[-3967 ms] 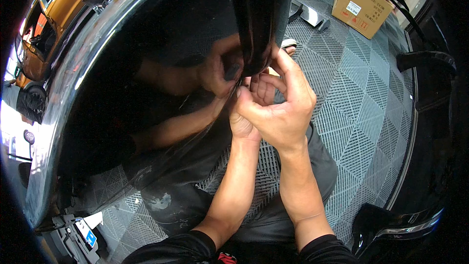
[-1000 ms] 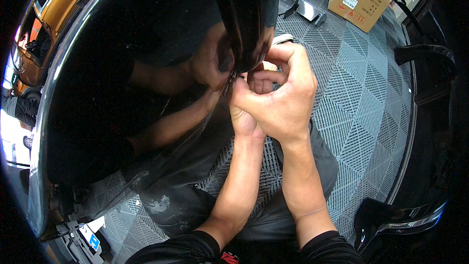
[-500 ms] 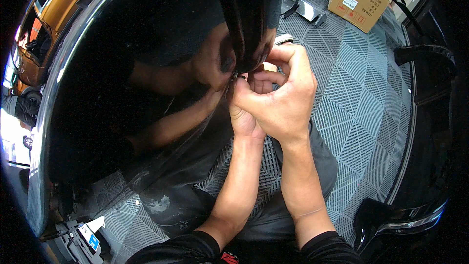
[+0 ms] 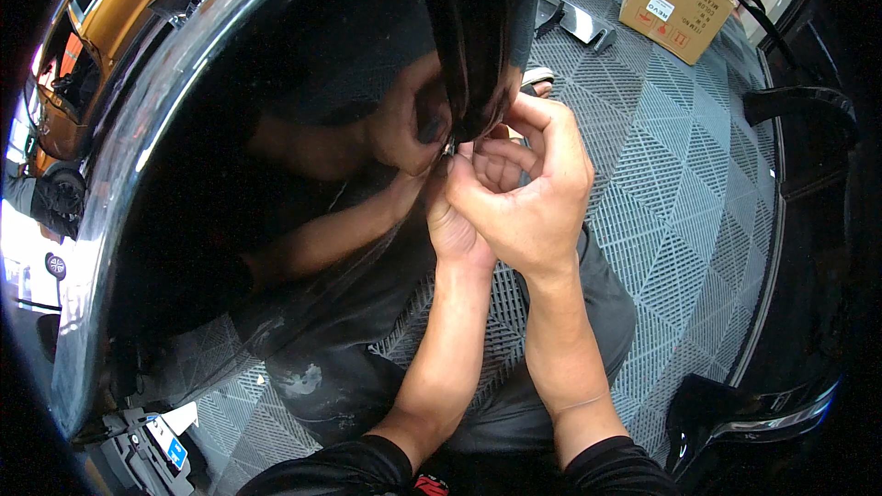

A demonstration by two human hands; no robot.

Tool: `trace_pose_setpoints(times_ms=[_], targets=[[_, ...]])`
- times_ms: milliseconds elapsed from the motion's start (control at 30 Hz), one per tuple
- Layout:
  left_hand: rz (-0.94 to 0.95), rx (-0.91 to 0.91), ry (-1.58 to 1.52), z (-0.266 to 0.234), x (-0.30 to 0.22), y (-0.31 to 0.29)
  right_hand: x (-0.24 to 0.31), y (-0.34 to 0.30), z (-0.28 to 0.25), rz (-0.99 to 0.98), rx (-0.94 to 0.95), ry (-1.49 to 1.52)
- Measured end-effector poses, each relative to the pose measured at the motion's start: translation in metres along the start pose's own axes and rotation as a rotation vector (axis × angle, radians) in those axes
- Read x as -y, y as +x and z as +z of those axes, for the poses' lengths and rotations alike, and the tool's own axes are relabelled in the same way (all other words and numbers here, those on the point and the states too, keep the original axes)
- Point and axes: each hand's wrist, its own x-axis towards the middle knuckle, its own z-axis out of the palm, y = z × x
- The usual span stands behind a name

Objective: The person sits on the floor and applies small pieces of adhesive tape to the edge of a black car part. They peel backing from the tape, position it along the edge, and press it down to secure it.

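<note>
A large glossy black car body panel [image 4: 303, 64] fills the left and top, mirroring my hands and forearms. Both hands meet at its lower right edge, under a protruding ridge [image 4: 473, 83]. My right hand [image 4: 537, 188] is curled, its thumb tip close to the panel edge and its forefinger against the ridge's right side. Behind it, my left hand [image 4: 459, 234] reaches up to the same spot, fingers closed and partly covered. A tiny shiny bit shows at the thumb tip. What the fingertips hold is too small and hidden to name.
Grey slatted floor tiles [image 4: 680, 174] spread to the right. A cardboard box [image 4: 675, 9] stands at the far right, near a black-and-silver part [image 4: 583, 26]. Black curved trim [image 4: 753, 418] juts in at lower right. An orange car [image 4: 119, 23] is at far left.
The view has shifted slightly, moving the panel a little to the right in the picture. The gap between my right thumb and fingers looks a bit wider. Both hands stay at the panel edge.
</note>
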Motion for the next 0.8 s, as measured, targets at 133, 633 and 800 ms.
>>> trace_pose_setpoints(times_ms=[133,633,800], targets=[[0.003,-0.002,0.139,0.009,0.003,-0.004,0.001,-0.002,-0.004,-0.001,0.041,-0.037],[0.021,-0.206,-0.003,0.025,0.006,-0.014,0.005,-0.004,-0.004,-0.037,0.030,-0.107],[0.014,-0.272,-0.027,0.025,0.003,-0.015,0.010,-0.007,-0.001,-0.089,-0.079,-0.094]])
